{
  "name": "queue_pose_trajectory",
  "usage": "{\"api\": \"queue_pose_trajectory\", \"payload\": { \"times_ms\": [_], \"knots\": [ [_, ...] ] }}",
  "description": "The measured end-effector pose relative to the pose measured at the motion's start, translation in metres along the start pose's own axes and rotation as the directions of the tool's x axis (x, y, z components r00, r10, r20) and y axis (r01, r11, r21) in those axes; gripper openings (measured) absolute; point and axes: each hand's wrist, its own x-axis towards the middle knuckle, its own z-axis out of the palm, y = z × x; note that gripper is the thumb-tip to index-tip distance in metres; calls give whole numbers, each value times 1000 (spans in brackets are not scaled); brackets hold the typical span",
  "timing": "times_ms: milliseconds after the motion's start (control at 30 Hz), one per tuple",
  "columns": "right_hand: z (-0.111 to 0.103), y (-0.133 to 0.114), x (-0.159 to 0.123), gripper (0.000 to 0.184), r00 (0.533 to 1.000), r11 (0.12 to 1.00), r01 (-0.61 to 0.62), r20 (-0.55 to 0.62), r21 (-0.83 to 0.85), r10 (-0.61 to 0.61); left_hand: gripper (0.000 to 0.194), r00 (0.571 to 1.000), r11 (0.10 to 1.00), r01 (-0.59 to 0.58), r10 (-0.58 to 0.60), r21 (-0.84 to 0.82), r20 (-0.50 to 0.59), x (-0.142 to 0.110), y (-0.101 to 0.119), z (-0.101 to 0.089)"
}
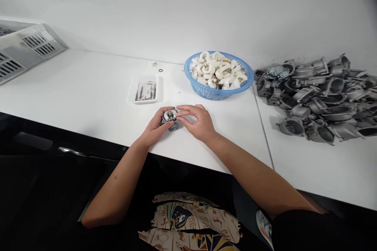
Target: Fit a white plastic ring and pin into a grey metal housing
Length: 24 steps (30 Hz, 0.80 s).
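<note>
Head view shows the left hand (154, 127), the nearer, gripping a small grey metal housing (174, 127) between both hands, long axis unclear; the right hand (198, 122) bends thumb and forefinger towards its facing side, any pinched piece indiscernible. Inside sits a white, C-shaped, plastic-looking ring (166, 116).

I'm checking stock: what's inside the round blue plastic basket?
The basket holds heaped white C-shaped pieces, with small metallic-looking bits among them. Whatever lies beneath the top layer is covered.

Matt metal housing (174, 127), smooth plastic ring (166, 117), glossy plastic basket (210, 93)
</note>
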Motion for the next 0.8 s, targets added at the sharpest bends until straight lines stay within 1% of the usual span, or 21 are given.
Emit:
{"api": "queue_pose_trajectory", "payload": {
  "times_ms": [67,200,300,433,567,600,667,800],
  "knots": [
    [1,-1,-2,24,1000,1000,-12,-2,2,12,44,1000,1000,3,-3,-17,3,-1,0,1],
    [4,-1,-3,23,999,999,34,-21,7,-34,46,1000,999,8,-9,-45,-7,-1,-1,2],
    [4,-1,-2,22,997,998,54,-49,-25,-55,44,1000,999,3,-4,-43,-15,-1,-1,2],
    [4,-4,0,22,997,998,51,-52,-46,-53,43,1000,1000,-5,5,-26,-7,-1,1,0],
    [0,-4,1,31,994,998,-21,-104,-53,15,43,1000,1000,8,-7,24,-22,-2,5,1],
    [-1,-3,1,29,993,997,-46,-109,-55,40,43,1000,1000,15,-14,27,-23,-2,5,2],
    [-2,-2,2,20,992,994,-95,-89,-47,91,44,999,999,24,-24,25,-25,-1,6,3],
    [-2,0,2,14,984,984,-180,-6,17,180,45,999,999,33,-32,8,-20,-1,6,4]
  ]
}}
